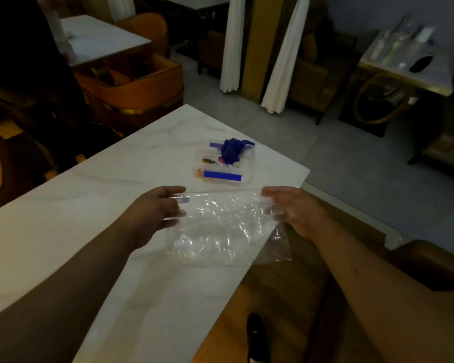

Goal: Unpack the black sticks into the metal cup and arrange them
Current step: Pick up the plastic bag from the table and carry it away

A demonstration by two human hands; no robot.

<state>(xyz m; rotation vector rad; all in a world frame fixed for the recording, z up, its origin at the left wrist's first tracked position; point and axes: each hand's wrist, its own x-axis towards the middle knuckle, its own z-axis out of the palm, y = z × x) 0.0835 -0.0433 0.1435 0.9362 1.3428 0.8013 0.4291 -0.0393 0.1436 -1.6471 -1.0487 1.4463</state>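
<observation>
- Nearest the camera, two bare forearms are reaching forward over the white marble counter (63, 205), the left one lying across its surface and the right one passing beyond its right edge.
- Below that edge, a dark shoe (256, 336) is showing against the wooden floor (220, 334).
- The left hand (155, 210) is pinching the left edge of a clear plastic bag (226, 226), thumb on top and fingers curled under the film.
- The right hand (291, 208) is gripping the bag's right edge, its fingers partly showing through the plastic.
- The bag is being held stretched between the two hands, crinkled and catching light, its lower right corner hanging past the counter's edge.
- No black sticks are showing inside the bag; its contents cannot be made out, and the metal cup is not appearing anywhere in this view.
- Just beyond the hands, a clear plastic tray (248, 176) is sitting on the counter near its far corner.
- In the tray, a flat blue strip (222, 175) is lying along the near side, a crumpled blue piece (231, 150) is resting at the far side, and small items too blurred to identify are sitting between them.
- Farther off, on the left, orange armchairs (131, 85) are standing around another white-topped table (97, 38).
- At the back, white curtains (283, 53) are hanging to the grey floor, and a side table (404, 66) on the right is carrying blurred objects.
</observation>
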